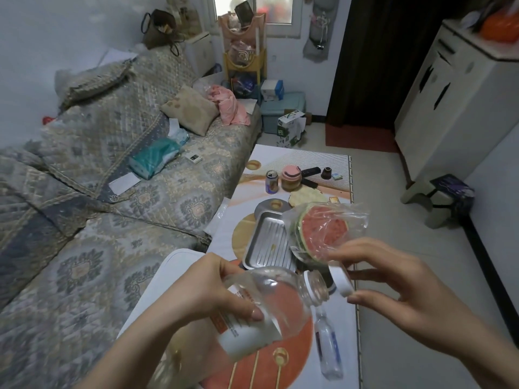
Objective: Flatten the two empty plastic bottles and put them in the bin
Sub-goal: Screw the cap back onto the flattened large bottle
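My left hand [213,293] grips a clear plastic bottle [269,307] with a white and orange label, tilted with its open neck pointing right. My right hand [393,279] holds the white cap [340,279] between thumb and fingers, just off the bottle's mouth. A second clear bottle [327,343] with a blue label lies on the table below the first one. No bin is clearly visible.
The low table [280,161] carries a metal tray [266,242], a watermelon slice in a plastic bag [323,228], a can [271,181], a jar [290,178] and remotes. A sofa [112,192] runs along the left. A white cabinet [455,102] and a stool [446,197] stand at right.
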